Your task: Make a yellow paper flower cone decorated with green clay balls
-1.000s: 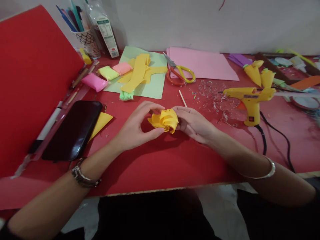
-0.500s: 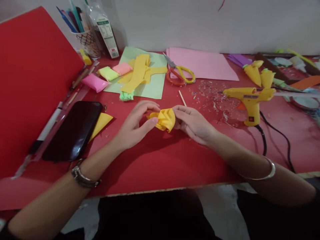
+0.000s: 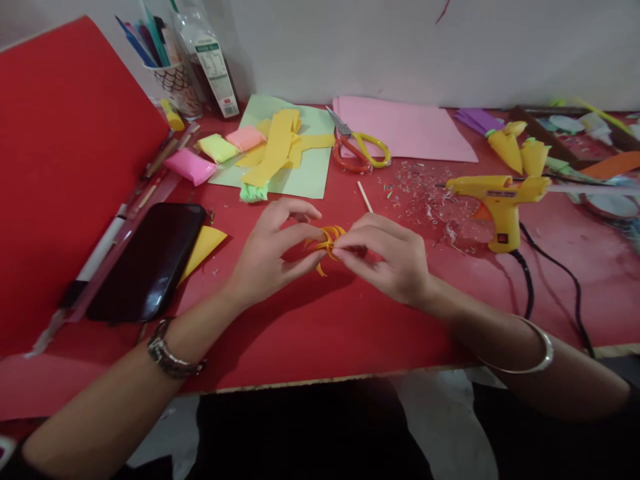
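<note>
Yellow piece turned | left hand, right hand pinching | table edge apart

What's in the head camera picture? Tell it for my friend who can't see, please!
A person's left hand and right hand pinch a curly yellow craft piece over a red table. Farther back lie yellow strips and scissors; a dark phone sits to the left and a yellow glue gun to the right.

The red table carries a black rectangular phone at left, a pale green sheet and pink sheets at upper centre, a yellow plastic glue gun at right.
</note>
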### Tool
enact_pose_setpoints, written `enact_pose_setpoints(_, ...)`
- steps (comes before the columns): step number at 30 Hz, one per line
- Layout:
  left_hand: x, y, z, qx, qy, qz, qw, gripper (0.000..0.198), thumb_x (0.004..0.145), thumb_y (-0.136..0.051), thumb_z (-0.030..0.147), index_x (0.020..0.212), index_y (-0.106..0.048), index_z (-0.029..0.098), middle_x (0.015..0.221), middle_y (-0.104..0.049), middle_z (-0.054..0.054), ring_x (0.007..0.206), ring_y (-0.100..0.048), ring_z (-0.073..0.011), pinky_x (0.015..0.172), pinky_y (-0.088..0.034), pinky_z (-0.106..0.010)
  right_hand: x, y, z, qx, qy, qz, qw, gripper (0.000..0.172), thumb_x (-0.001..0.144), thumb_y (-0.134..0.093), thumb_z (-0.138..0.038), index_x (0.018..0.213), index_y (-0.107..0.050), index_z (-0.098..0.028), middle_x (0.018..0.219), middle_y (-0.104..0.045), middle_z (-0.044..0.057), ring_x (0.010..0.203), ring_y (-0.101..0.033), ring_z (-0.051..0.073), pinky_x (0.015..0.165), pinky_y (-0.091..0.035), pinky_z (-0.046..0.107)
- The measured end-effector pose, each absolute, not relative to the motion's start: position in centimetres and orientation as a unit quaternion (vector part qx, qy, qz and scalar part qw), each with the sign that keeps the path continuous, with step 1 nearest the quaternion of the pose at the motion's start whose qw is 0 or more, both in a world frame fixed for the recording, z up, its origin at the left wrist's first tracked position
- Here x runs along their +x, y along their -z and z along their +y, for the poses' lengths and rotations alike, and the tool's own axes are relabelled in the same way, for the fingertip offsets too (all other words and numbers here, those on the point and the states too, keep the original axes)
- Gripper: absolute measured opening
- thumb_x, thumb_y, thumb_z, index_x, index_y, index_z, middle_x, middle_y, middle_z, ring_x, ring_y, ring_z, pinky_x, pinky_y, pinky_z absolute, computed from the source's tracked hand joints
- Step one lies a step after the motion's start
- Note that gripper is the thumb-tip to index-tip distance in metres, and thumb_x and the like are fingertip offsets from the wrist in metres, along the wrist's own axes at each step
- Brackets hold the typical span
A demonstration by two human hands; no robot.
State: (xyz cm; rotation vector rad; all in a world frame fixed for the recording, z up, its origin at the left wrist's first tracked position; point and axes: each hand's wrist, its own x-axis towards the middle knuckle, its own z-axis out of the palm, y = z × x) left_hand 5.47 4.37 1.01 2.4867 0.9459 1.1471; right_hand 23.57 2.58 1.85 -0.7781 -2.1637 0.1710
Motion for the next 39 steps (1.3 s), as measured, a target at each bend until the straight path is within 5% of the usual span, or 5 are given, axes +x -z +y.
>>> enact_pose_setpoints(8, 5.4, -0.8, 4.3, 0.848, -0.432, 0.301, 0.061, 0.007, 0.076, -0.052, 0.019, 0.074, -0.055, 0.025, 0.084, -0.054, -0.001, 0.076, -0.052, -0.0139, 0.062, -0.045, -0.029, 23.7, -2.1, 2.6, -0.28, -0.024, -0.874, 0.396, 0.005, 0.078, -0.052, -0.024, 0.077, -0.056, -0.021, 0.068, -0.058, 0.0, 0.062, -0.053, 0.01, 0.056, -0.044, 0.022)
enact_pose_setpoints(26, 5.2, -0.9, 4.3, 0.854, -0.43, 0.292, 0.035, 0.01, 0.077, -0.05, 0.019, 0.074, -0.055, 0.027, 0.079, -0.055, 0.001, 0.071, -0.052, -0.014, 0.058, -0.043, -0.028, 24.1, -2.4, 2.9, -0.287, 0.009, -0.871, 0.4, 0.007, 0.077, -0.052, -0.017, 0.076, -0.056, -0.023, 0.071, -0.057, 0.001, 0.065, -0.053, 0.011, 0.057, -0.045, 0.025)
enact_pose_setpoints(39, 5.3, -0.9, 4.4, 0.851, -0.405, 0.33, 0.047, 0.013, 0.077, -0.048, 0.022, 0.069, -0.058, 0.025, 0.075, -0.057, 0.0, 0.069, -0.053, -0.0142, 0.058, -0.045, -0.03, 23.6, -2.7, 2.7, -0.354, -0.252, -0.758, 0.485, 0.028, 0.073, -0.048, -0.009, 0.052, -0.032, -0.019, 0.057, -0.043, -0.003, 0.054, -0.041, 0.008, 0.051, -0.035, 0.024)
